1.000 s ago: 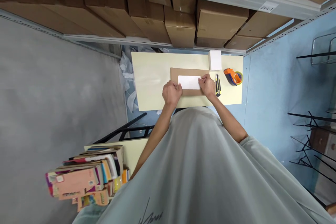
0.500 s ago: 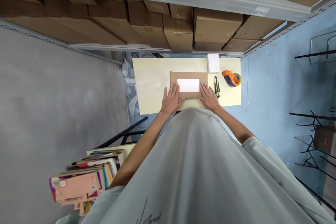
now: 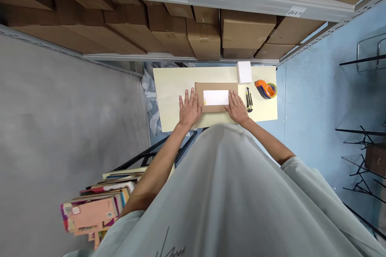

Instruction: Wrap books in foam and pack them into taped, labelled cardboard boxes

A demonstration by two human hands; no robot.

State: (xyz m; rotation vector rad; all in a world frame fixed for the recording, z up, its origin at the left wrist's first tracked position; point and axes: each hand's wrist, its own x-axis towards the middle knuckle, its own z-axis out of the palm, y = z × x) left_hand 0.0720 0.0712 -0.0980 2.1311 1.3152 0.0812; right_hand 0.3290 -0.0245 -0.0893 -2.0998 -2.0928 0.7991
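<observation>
A flat brown cardboard box (image 3: 217, 109) lies on the pale yellow table (image 3: 175, 84). On its top sits a white label (image 3: 216, 97) with a small yellow mark at its lower left. My left hand (image 3: 189, 109) is at the box's left edge, its fingers spread and stretched out. At the right end of the label, my right hand (image 3: 237, 108) rests flat on the box with fingers extended. Just right of that hand lies a black and yellow utility knife (image 3: 249, 99).
An orange tape dispenser (image 3: 265, 88) and a white stack of labels or paper (image 3: 244, 72) are on the table's right part. Cardboard boxes (image 3: 203, 40) fill the shelf beyond. Books and magazines (image 3: 93, 213) are piled at lower left; folded black stands (image 3: 362, 160) are at right.
My left hand has slid left, off the label's edge to the box's left side, with fingers spreading. The right hand has barely moved, and the box stays in place.
</observation>
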